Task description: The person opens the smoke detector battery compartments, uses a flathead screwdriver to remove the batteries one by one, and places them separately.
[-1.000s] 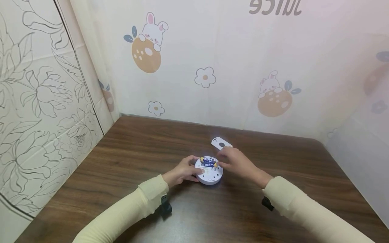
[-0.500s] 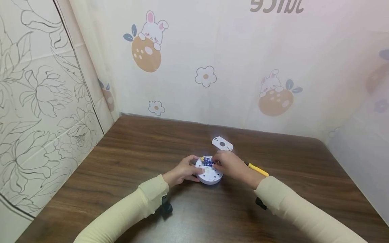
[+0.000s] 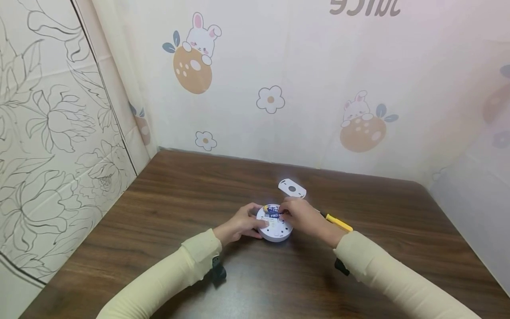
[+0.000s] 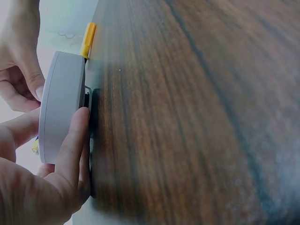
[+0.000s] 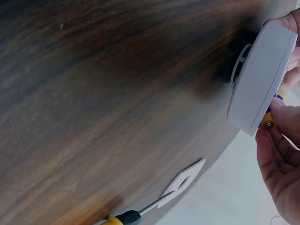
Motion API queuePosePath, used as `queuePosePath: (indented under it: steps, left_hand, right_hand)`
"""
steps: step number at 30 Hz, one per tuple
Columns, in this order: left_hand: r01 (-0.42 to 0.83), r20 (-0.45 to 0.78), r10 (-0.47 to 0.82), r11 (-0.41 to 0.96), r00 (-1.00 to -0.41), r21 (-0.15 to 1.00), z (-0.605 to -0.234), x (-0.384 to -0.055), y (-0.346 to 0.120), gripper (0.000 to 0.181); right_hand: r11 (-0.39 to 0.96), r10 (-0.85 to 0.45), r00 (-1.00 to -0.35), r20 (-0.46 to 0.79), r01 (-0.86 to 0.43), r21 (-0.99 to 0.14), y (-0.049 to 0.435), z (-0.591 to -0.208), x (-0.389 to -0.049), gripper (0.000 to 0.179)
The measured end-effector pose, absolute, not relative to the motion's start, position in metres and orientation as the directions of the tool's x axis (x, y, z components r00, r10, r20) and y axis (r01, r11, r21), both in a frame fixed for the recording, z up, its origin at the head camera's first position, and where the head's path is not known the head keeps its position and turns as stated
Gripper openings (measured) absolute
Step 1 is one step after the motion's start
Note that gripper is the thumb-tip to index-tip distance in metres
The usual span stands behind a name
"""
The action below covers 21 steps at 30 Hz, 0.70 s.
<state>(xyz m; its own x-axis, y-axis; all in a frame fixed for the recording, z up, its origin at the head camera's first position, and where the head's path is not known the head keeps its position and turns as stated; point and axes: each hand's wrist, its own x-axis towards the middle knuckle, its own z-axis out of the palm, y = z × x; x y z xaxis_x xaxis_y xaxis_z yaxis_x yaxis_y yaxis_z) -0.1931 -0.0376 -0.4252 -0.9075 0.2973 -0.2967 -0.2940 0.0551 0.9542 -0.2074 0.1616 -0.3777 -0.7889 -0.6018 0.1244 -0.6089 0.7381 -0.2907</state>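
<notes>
My left hand (image 3: 240, 223) grips the left side of a round white smoke detector (image 3: 276, 233), thumb on its upturned back and fingers along the side and underneath. Blue-and-yellow batteries (image 3: 272, 212) lie in its open compartment. My right hand (image 3: 301, 215) is at the compartment's right end. There, in the right wrist view, its thumb and fingertips pinch a battery (image 5: 268, 123) with a yellow end that sticks out past the detector's edge. Fingers partly hide the batteries, so I cannot tell how each is seated. The detector's vented face points down, close above the table.
A white mounting plate (image 3: 298, 193) with a hole in its middle lies behind the detector on the wooden table (image 3: 191, 190). To its right, partly behind my right forearm, is a yellow-and-black screwdriver (image 3: 338, 222). Patterned curtains (image 3: 239, 66) hang along the table's back and sides.
My right hand has moved left from beside the detector onto the battery's right end, and its arm has uncovered the screwdriver. The left hand keeps its hold on the detector.
</notes>
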Motion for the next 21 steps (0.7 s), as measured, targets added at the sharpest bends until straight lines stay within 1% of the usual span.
queuePosePath:
  steps: [7,16,21]
  left_hand:
    - [-0.298,-0.306,0.291,0.074,-0.906,0.952,-0.426,-0.194,-0.037,0.049]
    - [-0.288,-0.296,0.300,0.072,-0.907,0.955,-0.426,-0.194,-0.037,0.050]
    - [-0.292,-0.299,0.298,0.070,-0.907,0.954,-0.426,-0.194,-0.037,0.051]
  right_hand:
    - [0.670,-0.624,-0.749,0.222,-0.659,-0.341,0.170,-0.380,-0.214,0.020]
    - [0.619,-0.595,-0.748,0.294,-0.660,-0.426,0.174,-0.376,-0.223,0.013]
    - [0.618,-0.567,-0.767,0.302,-0.638,-0.460,0.175,-0.374,-0.229,0.013]
